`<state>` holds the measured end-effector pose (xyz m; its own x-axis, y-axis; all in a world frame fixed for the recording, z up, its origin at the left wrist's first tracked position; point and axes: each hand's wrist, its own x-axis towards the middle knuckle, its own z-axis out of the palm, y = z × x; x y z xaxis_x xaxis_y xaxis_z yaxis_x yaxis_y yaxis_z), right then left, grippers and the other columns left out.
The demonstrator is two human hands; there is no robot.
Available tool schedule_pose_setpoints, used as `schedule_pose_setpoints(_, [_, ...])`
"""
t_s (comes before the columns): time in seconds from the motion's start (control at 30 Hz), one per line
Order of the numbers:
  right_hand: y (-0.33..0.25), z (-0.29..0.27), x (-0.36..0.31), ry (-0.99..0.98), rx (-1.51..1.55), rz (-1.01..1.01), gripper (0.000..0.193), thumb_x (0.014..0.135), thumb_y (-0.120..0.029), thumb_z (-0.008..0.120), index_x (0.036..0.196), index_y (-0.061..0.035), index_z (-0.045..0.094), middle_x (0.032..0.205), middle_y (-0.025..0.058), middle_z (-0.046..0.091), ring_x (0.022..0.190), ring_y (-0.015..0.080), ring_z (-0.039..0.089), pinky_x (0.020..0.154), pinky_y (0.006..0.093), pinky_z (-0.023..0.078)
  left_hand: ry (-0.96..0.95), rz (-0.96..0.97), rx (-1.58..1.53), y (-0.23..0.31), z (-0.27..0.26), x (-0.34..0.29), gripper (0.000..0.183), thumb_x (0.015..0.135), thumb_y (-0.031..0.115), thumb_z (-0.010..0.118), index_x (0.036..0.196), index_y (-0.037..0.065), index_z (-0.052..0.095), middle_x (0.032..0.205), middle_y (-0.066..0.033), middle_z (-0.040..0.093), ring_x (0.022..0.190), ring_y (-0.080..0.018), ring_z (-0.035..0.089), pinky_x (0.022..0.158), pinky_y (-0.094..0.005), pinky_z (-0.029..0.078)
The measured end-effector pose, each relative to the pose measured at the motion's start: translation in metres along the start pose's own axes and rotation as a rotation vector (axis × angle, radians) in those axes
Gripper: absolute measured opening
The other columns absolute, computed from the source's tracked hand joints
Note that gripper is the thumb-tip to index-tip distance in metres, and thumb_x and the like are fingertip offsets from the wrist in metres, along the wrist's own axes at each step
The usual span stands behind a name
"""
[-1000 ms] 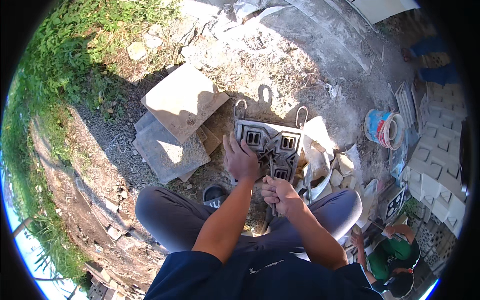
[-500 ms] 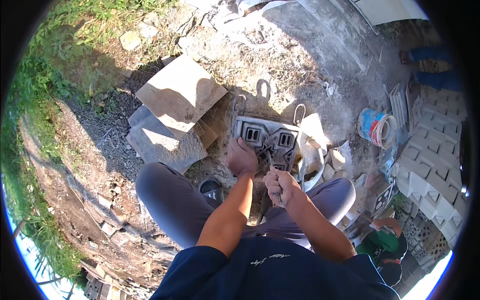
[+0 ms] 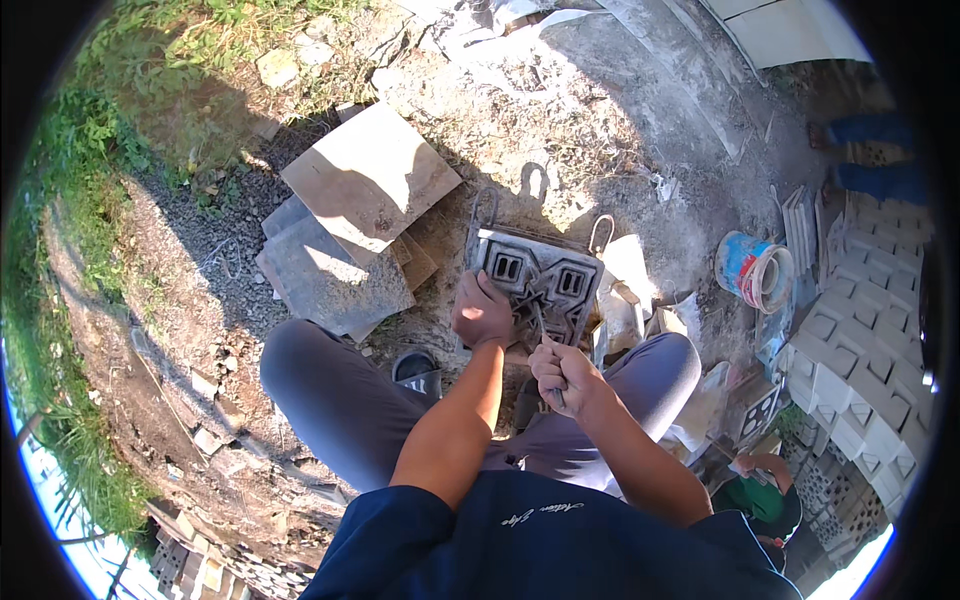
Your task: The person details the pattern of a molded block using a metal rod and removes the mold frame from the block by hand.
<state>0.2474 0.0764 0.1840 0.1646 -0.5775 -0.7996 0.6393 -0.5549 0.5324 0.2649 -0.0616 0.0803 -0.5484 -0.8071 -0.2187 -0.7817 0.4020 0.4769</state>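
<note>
A grey metal block mould [image 3: 541, 277] sits on the ground between my knees, its upper face carrying raised bars in an X pattern and slotted openings. Two bent-rod loop handles rise from its far side, the right one [image 3: 601, 234] standing clear of the frame. My left hand [image 3: 482, 310] is closed round the mould's left edge, its fingertips hidden. In my right fist [image 3: 563, 374] is a thin metal rod [image 3: 543, 325], its tip reaching down to the middle of the X pattern, near the mould's near side.
Stacked flat boards [image 3: 372, 178] lie to the left. Broken pieces and a white sack-like sheet [image 3: 687, 312] are right of the mould. Farther right stand a blue-and-white bucket [image 3: 752, 272] and rows of pale blocks [image 3: 850, 345]. Two other people are at the right edge.
The whole view has shifted slightly. Both hands keep nearly the same places on the mould and the rod.
</note>
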Motion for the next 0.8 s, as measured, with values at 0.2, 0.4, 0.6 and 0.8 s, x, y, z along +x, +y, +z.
schedule_pose_setpoints(0.2, [0.02, 0.002, 0.015, 0.198, -0.312, -0.3, 0.023, 0.107, -0.025, 0.042, 0.107, -0.0048, 0.052, 0.065, -0.0043, 0.034, 0.047, 0.0064, 0.027, 0.038, 0.0222, 0.022, 0.014, -0.037, 0.037, 0.004, 0.0, -0.005, 0.026, 0.101, 0.033, 0.044, 0.098, 0.01, 0.056, 0.09, -0.0143, 0.066, 0.082, -0.0391, 0.064, 0.067, -0.0504, 0.05])
schedule_pose_setpoints(0.4, [-0.014, -0.015, 0.016, 0.052, -0.524, -0.267, 0.024, 0.107, -0.028, 0.044, 0.103, -0.0056, 0.052, 0.063, -0.0028, 0.037, 0.049, 0.0088, 0.03, 0.045, 0.0237, 0.03, 0.001, -0.036, 0.044, 0.007, 0.002, -0.003, 0.026, 0.101, 0.033, 0.043, 0.098, 0.011, 0.056, 0.092, -0.0138, 0.065, 0.083, -0.0387, 0.064, 0.066, -0.0509, 0.049])
schedule_pose_setpoints(0.6, [-0.014, -0.02, 0.034, 0.122, -0.431, -0.225, 0.036, 0.106, -0.04, 0.045, 0.083, -0.0122, 0.046, 0.059, -0.0063, 0.027, 0.047, 0.0059, 0.024, 0.04, 0.022, 0.021, 0.046, -0.001, 0.048, 0.005, 0.005, -0.003, 0.026, 0.101, 0.032, 0.042, 0.095, 0.01, 0.054, 0.089, -0.0138, 0.064, 0.08, -0.0389, 0.063, 0.065, -0.0511, 0.049])
schedule_pose_setpoints(0.8, [-0.011, -0.023, 0.025, -0.08, -0.345, -0.087, 0.044, 0.105, -0.042, 0.046, 0.072, -0.0145, 0.036, 0.058, -0.0071, 0.021, 0.043, 0.005, 0.017, 0.036, 0.0215, 0.015, 0.042, 0.0, 0.056, 0.004, 0.006, -0.002, 0.025, 0.101, 0.031, 0.043, 0.095, 0.009, 0.053, 0.091, -0.0141, 0.064, 0.081, -0.0392, 0.063, 0.064, -0.0518, 0.049])
